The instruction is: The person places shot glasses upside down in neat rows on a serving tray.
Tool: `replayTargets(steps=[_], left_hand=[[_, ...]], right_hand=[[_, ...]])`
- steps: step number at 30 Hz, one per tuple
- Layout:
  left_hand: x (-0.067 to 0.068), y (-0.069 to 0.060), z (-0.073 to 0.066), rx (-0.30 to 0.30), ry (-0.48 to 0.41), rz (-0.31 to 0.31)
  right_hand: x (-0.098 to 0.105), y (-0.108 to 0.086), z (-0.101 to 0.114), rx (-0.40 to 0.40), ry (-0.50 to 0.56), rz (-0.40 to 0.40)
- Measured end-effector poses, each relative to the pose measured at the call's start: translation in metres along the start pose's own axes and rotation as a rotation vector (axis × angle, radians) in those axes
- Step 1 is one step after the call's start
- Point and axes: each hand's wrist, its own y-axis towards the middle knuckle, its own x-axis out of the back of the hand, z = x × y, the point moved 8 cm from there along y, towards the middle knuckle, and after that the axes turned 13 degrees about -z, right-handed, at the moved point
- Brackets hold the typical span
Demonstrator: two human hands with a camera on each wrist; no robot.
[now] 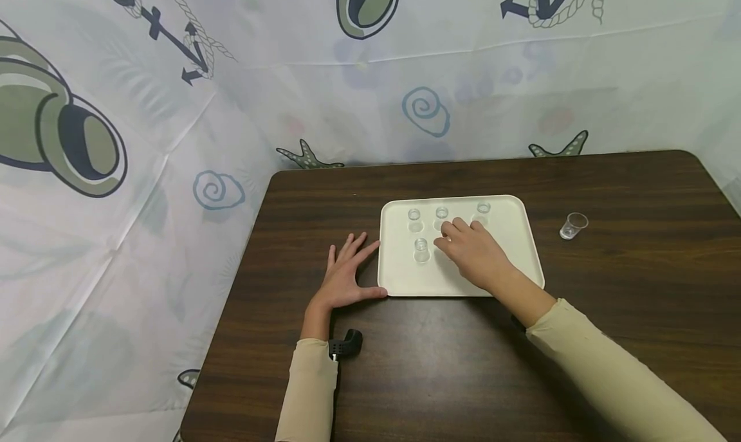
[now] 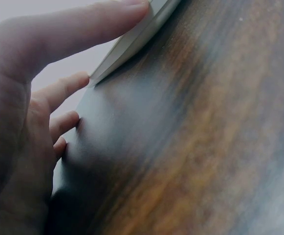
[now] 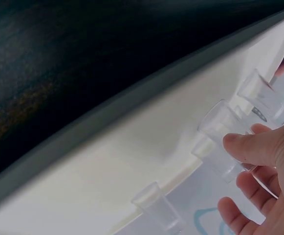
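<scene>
My left hand (image 1: 341,281) is spread beside the left edge of a white tray (image 1: 521,268), its thumb and index fingertips touching the rim. In the right wrist view, my right hand (image 3: 264,181) pinches a small clear cup (image 3: 219,117) between thumb and fingers, over the tray; in the head view that cup is hidden behind the hand. Several similar clear cups stand wide end down on the tray: one front left (image 1: 421,250), others along the back, at left (image 1: 413,218), middle (image 1: 442,213) and right (image 1: 483,208).
Another clear cup (image 1: 573,226) stands upright, rim up, on the dark wooden table (image 1: 625,287) to the right of the tray. A patterned white cloth (image 1: 359,101) hangs behind and to the left of the table. A black strap device (image 1: 346,344) is on the left wrist.
</scene>
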Motion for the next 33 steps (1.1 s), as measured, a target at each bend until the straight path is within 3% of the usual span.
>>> replayTargets(steps=[7,15,23,28,33], left_hand=[[0.000,0.000,0.000,-0.010,-0.004,0.002],[0.000,0.001,0.000,0.000,-0.002,0.001],[0.000,0.000,0.001,-0.005,0.002,0.001],[0.001,0.000,0.001,-0.004,0.001,-0.001],[0.001,0.000,0.001,-0.007,0.012,-0.006]], right_hand=[[0.007,0.000,0.000,-0.020,0.036,0.013],[0.032,0.007,-0.015,-0.099,0.111,0.001],[0.063,-0.001,-0.063,-0.298,0.204,-0.029],[0.079,-0.023,-0.104,-0.445,0.257,-0.086],[0.082,-0.055,-0.147,-0.654,0.334,-0.074]])
